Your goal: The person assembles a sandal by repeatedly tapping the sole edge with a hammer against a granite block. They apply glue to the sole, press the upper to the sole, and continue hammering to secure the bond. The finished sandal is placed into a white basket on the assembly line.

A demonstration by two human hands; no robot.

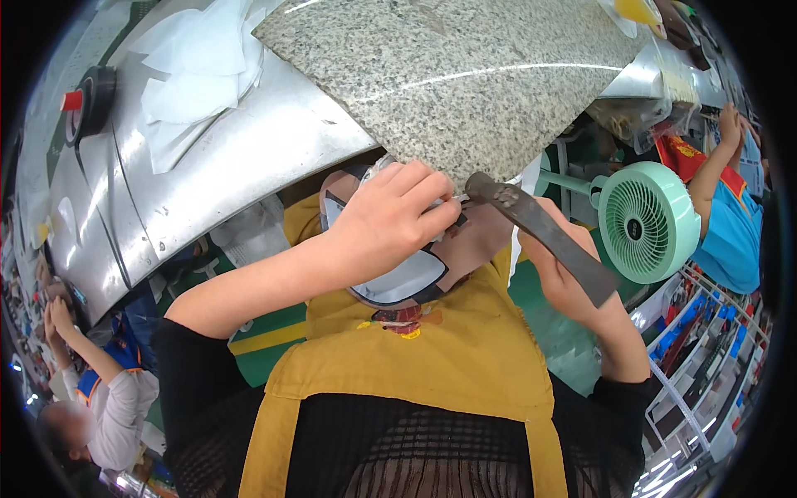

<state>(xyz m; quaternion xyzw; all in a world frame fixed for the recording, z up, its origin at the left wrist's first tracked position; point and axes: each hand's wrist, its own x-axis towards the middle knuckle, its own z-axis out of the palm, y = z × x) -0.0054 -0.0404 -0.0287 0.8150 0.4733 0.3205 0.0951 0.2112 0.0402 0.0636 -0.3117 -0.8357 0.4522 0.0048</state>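
My left hand (pixel 397 214) has its fingers closed together at the corner of a speckled granite slab (pixel 465 91). They press on a pinkish-brown sheet-like piece (pixel 480 242) with glossy pale panels edged in black, lying over my lap. What the fingertips pinch is hidden. My right hand (pixel 558 261) is wrapped round a hammer, its handle mostly hidden. The dark, worn hammer head (pixel 540 224) has a round face close to my left fingertips and a broad, flat other end toward my right wrist.
A metal table (pixel 290 116) carries thin white sheets (pixel 203 70) and a black roll (pixel 90 104). At right stand a green fan (pixel 647 222) and a wire rack (pixel 697 349). Other people work at far left (pixel 104 407) and right (pixel 726 216). A mustard apron (pixel 415 357) covers my front.
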